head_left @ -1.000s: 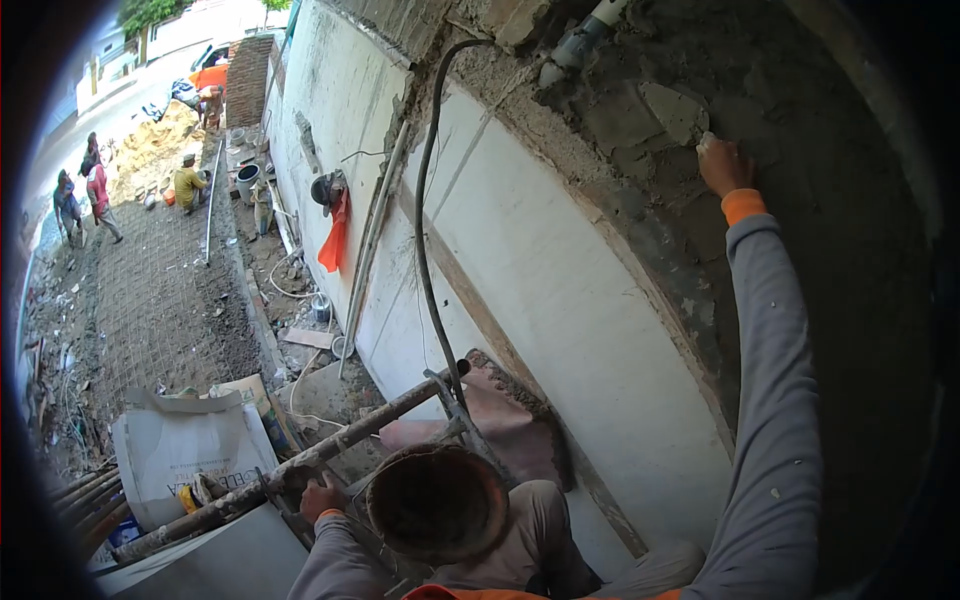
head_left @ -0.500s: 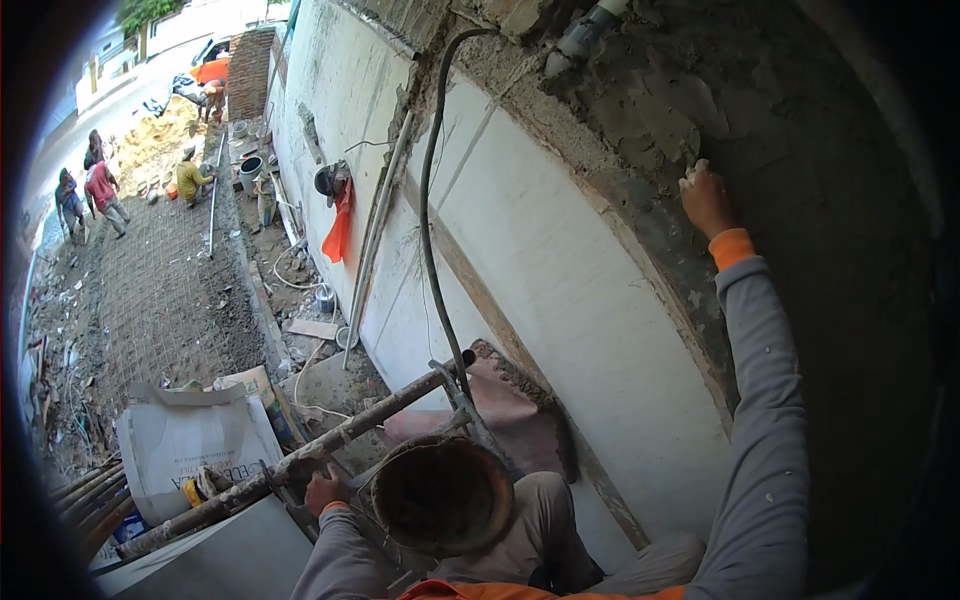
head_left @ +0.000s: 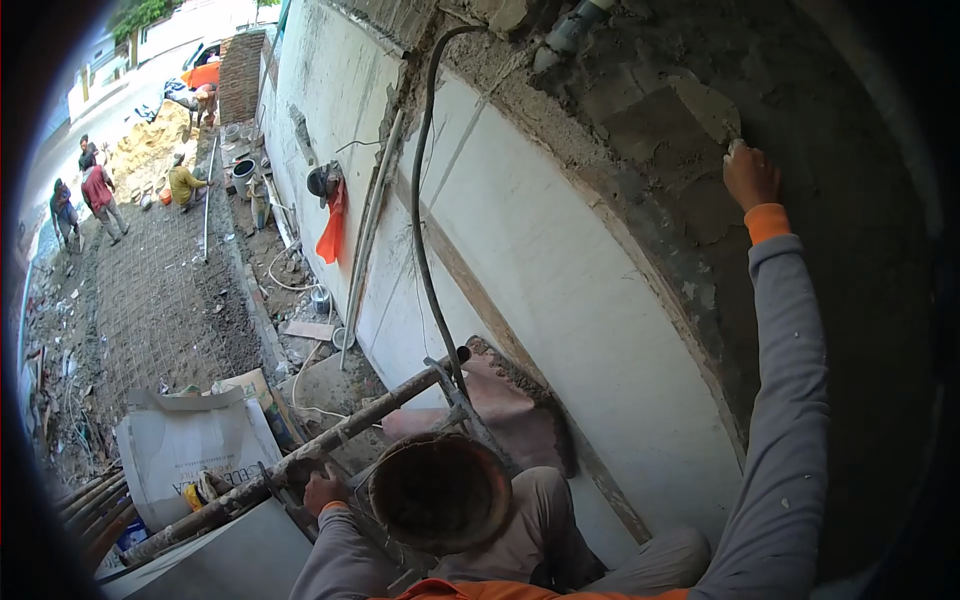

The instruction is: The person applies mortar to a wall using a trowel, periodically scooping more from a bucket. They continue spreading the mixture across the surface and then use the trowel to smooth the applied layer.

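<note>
My right hand (head_left: 751, 177) is closed round the handle of a trowel (head_left: 706, 108). The blade lies close against the wet grey mortar (head_left: 640, 120) on the upper wall. Low on the left, my left hand (head_left: 325, 488) is wrapped round part of the metal scaffold (head_left: 350, 425); its fingertips are partly hidden. Between my left arm and my knee rests a round bowl (head_left: 503, 500), dark inside, with some mortar smeared in it.
A black hose (head_left: 427, 200) hangs down the white wall panel (head_left: 560, 270). A pale pipe (head_left: 590, 20) juts out by the mortar. Below, a printed carton (head_left: 200, 450) lies beside the scaffold, and several people, one in a yellow top (head_left: 183, 184), are on the ground near wire mesh (head_left: 150, 300).
My right hand and the trowel have moved right and slightly up across the mortar, the blade now more visible. My left hand keeps its grip, and the bowl has barely shifted.
</note>
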A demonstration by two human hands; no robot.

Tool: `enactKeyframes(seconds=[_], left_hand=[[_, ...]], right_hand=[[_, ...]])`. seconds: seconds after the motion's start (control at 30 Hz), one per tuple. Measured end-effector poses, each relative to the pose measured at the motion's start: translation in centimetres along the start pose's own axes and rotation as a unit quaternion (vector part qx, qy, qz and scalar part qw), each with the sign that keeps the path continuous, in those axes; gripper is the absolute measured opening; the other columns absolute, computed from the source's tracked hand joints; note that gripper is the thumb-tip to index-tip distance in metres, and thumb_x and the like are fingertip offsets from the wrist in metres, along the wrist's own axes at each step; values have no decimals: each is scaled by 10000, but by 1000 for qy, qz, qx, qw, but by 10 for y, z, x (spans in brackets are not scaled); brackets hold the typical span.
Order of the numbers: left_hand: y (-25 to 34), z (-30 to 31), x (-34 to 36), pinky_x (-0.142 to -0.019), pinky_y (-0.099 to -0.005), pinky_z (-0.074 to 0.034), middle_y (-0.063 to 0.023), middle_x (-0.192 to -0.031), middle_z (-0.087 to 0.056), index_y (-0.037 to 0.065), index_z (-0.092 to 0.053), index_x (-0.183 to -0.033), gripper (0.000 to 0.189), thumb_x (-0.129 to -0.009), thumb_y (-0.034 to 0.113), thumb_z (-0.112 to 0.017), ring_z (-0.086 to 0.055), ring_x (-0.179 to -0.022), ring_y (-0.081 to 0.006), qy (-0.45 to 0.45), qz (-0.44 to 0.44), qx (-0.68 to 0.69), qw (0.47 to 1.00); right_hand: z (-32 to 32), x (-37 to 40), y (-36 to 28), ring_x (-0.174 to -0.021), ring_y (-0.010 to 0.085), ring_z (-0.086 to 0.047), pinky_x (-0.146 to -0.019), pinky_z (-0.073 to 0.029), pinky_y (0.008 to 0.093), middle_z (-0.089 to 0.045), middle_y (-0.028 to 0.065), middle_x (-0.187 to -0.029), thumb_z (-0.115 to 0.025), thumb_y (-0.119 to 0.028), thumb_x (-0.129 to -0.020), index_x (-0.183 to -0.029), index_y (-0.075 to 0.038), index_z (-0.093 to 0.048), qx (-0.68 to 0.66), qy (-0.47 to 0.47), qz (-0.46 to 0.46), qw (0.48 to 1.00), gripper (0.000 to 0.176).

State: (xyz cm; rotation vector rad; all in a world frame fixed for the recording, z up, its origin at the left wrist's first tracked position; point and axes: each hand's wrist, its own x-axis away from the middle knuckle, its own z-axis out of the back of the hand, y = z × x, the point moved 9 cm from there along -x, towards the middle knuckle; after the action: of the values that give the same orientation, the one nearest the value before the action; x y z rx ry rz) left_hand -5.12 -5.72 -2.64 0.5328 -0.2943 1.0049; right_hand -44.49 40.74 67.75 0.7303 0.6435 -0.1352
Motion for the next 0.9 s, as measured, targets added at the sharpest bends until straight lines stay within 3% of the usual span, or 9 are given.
enactKeyframes(seconds=[0.13, 0.17, 0.37, 0.47, 0.57, 0.67, 0.7, 0.8, 0.9], left_hand=[[0, 2, 3, -818, -471, -499, -220, -962, -680, 36, -669, -978, 518, -893, 510, -479, -651, -920, -388, -3, 1, 1, 1000], [1, 4, 3, -819, -471, -499, -221, -963, -679, 37, -669, -978, 519, -894, 512, -477, -651, -920, -389, -6, 2, -3, 1000], [2, 5, 3, -820, -473, -499, -224, -958, -678, 35, -665, -980, 526, -894, 518, -475, -652, -919, -391, -1, -3, -4, 1000], [3, 6, 4, -819, -473, -499, -224, -957, -679, 32, -663, -982, 530, -892, 519, -475, -652, -922, -390, -3, -1, -7, 1000], [7, 8, 6, -820, -472, -499, -222, -958, -680, 29, -663, -981, 534, -891, 520, -474, -652, -925, -389, -6, 1, -6, 1000], [3, 5, 3, -820, -472, -499, -221, -961, -680, 27, -663, -982, 538, -892, 521, -470, -652, -927, -388, -3, -2, -11, 1000], [2, 3, 2, -819, -472, -499, -220, -963, -680, 27, -663, -982, 539, -893, 521, -469, -652, -928, -388, -2, -5, -11, 1000], [3, 5, 3, -818, -474, -499, -222, -971, -679, 24, -660, -990, 544, -893, 522, -465, -652, -931, -386, 4, -12, -5, 1000], [3, 5, 4, -818, -474, -499, -225, -976, -678, 24, -659, -988, 543, -891, 523, -468, -653, -936, -381, -9, -10, -5, 1000]], right_hand=[[37, 2, 13, -924, 365, -650, -819, -505, 470, -660, 173, -987, -543, -183, -892, -977, -55, -637, 55, 109, 16, 992, 180], [35, -6, 17, -950, 370, -636, -849, -478, 503, -649, 167, -1014, -562, -189, -862, -1002, -98, -637, 65, 93, 15, 993, 184], [49, -11, 13, -919, 361, -652, -765, -520, 473, -661, 183, -961, -579, -217, -879, -958, -61, -663, 63, 122, 4, 991, 193], [47, -18, 5, -899, 374, -655, -728, -531, 458, -663, 205, -991, -590, -258, -881, -986, -26, -651, -55, 98, -26, 993, 262], [-9, -44, 34, -840, 353, -668, -643, -530, 421, -668, 203, -975, -571, -290, -892, -1005, 0, -627, -208, -64, -104, 970, 317], [-6, -34, 55, -722, 300, -653, -555, -501, 390, -652, 171, -868, -556, -301, -891, -1014, 0, -605, -266, -128, -131, 947, 329], [-4, -31, 64, -534, 235, -566, -448, -436, 374, -576, 117, -707, -551, -314, -899, -965, -12, -582, -276, -126, -130, 944, 310], [-2, -11, 94, -415, 189, -474, -395, -381, 368, -493, 73, -602, -543, -325, -906, -889, -25, -564, -325, -169, -174, 914, 302], [1, 17, 126, -386, 156, -430, -372, -342, 339, -452, 49, -569, -540, -348, -912, -833, -33, -550, -367, -132, -194, 900, 325]])
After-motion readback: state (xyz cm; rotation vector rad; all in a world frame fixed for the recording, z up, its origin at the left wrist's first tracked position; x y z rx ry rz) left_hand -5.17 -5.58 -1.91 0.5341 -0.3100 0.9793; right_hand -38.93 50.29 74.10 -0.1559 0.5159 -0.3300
